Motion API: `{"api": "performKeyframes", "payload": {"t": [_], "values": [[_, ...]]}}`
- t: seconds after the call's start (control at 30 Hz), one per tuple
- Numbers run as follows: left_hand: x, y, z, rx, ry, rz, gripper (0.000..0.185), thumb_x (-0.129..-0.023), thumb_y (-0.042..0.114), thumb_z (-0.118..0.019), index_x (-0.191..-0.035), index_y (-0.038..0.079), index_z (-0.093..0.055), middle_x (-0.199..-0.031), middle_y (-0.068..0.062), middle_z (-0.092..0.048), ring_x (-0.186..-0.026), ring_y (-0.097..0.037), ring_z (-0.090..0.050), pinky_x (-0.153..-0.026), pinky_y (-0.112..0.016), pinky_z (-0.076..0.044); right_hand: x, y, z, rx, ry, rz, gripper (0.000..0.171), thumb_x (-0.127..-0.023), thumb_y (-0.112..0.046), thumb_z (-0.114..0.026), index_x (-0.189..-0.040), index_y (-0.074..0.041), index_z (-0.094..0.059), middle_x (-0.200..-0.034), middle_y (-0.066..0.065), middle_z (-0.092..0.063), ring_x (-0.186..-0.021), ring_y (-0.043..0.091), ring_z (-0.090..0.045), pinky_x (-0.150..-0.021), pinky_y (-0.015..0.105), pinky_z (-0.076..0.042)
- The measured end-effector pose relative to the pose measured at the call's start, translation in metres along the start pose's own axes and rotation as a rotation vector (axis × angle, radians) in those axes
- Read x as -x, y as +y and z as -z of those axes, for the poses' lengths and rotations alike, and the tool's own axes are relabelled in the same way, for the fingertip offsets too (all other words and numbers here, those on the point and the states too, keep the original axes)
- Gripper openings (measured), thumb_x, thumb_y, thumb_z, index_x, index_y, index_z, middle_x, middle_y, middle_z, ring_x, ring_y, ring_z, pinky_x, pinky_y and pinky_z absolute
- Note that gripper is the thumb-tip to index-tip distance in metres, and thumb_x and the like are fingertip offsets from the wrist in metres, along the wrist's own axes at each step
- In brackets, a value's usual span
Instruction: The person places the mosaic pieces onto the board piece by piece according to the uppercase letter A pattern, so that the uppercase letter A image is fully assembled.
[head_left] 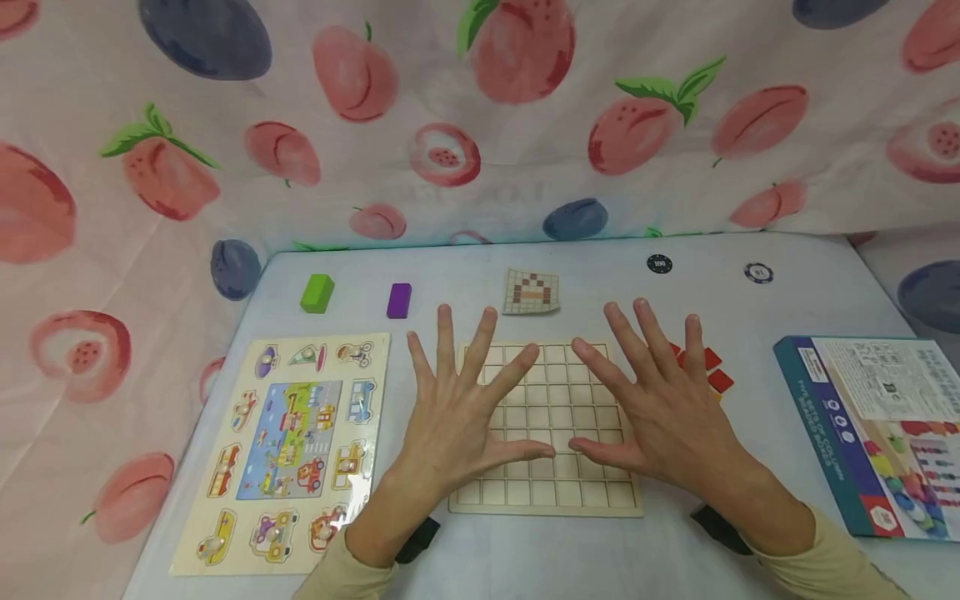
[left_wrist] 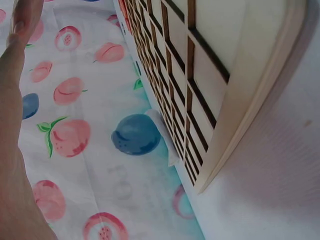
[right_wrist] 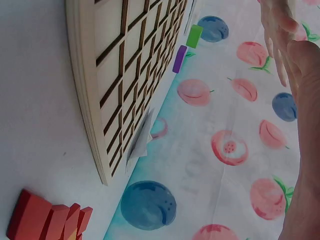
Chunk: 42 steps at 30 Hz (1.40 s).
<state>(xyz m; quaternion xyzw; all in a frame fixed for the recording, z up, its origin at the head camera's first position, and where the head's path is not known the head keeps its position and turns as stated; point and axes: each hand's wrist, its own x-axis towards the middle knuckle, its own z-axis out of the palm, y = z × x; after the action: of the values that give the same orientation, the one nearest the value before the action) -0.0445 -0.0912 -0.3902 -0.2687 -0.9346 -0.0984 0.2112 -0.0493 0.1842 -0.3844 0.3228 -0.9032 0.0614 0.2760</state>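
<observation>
Both hands hover over a wooden grid board [head_left: 555,496] with square cells, palms down and fingers spread. My left hand [head_left: 457,408] covers the board's left side, and my right hand [head_left: 667,408] covers part of its right side. Neither hand holds anything; the wrist views show a gap between each hand and the board. Behind the board lies a paper card [head_left: 532,292] with a brown and orange pattern on a grid. Red blocks [right_wrist: 30,215] are partly hidden behind my right hand in the head view, with a bit of yellow among them.
A wooden picture puzzle [head_left: 292,442] with vehicle pieces lies on the left. A green block [head_left: 317,293] and a purple block [head_left: 399,301] stand behind it. At the back right are a black chip [head_left: 659,264] and a white-and-dark chip [head_left: 758,273]. A boxed set [head_left: 855,442] lies at right.
</observation>
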Motion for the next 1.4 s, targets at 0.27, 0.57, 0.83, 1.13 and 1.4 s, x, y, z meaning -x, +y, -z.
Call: {"api": "performKeyframes", "payload": {"t": [0.27, 0.57, 0.83, 1.13, 1.4], "values": [[0.008, -0.005, -0.001, 0.021, -0.152, 0.034, 0.122, -0.073, 0.091, -0.070, -0.171, 0.037, -0.021, -0.183, -0.009, -0.002, -0.167, -0.049, 0.004, -0.126, -0.085, -0.013, 0.001, 0.010, 0.004, -0.058, -0.101, -0.073, 0.100, -0.094, -0.090, -0.024, -0.171, -0.025, -0.025, -0.181, 0.014, -0.015, -0.168, 0.036, -0.011, -0.136, 0.070, 0.004], [0.042, -0.031, -0.001, 0.254, -0.526, 0.169, 0.089, -0.103, 0.062, -0.059, -0.171, 0.017, -0.024, -0.181, -0.011, -0.016, -0.169, -0.036, -0.014, -0.138, -0.063, -0.015, 0.011, 0.062, -0.001, -0.178, -0.395, -0.410, 0.063, -0.090, -0.028, -0.085, -0.147, -0.016, -0.062, -0.150, 0.021, -0.059, -0.136, 0.046, -0.056, -0.114, 0.072, -0.046], [0.059, -0.050, 0.007, 0.421, -0.631, 0.211, 0.066, -0.110, 0.025, -0.058, -0.167, 0.004, -0.032, -0.179, -0.009, -0.022, -0.167, -0.033, -0.021, -0.138, -0.057, -0.019, 0.014, 0.076, -0.021, -0.185, -0.566, -0.400, 0.042, -0.093, -0.020, -0.082, -0.133, -0.010, -0.074, -0.139, 0.018, -0.071, -0.132, 0.042, -0.060, -0.111, 0.067, -0.052], [0.058, -0.053, 0.008, 0.441, -0.624, 0.190, 0.067, -0.109, 0.025, -0.060, -0.166, 0.003, -0.034, -0.179, -0.010, -0.023, -0.167, -0.033, -0.022, -0.138, -0.054, -0.020, 0.013, 0.079, -0.028, -0.152, -0.564, -0.414, 0.041, -0.089, -0.014, -0.085, -0.129, -0.009, -0.077, -0.129, 0.018, -0.076, -0.119, 0.040, -0.066, -0.103, 0.063, -0.057], [0.060, -0.052, 0.004, 0.455, -0.618, 0.177, 0.067, -0.109, 0.021, -0.060, -0.165, -0.001, -0.031, -0.179, -0.014, -0.019, -0.168, -0.034, -0.019, -0.138, -0.052, -0.021, 0.007, 0.078, -0.034, -0.142, -0.544, -0.396, 0.036, -0.091, -0.022, -0.084, -0.124, -0.007, -0.077, -0.116, 0.014, -0.078, -0.109, 0.033, -0.068, -0.096, 0.054, -0.054]]}}
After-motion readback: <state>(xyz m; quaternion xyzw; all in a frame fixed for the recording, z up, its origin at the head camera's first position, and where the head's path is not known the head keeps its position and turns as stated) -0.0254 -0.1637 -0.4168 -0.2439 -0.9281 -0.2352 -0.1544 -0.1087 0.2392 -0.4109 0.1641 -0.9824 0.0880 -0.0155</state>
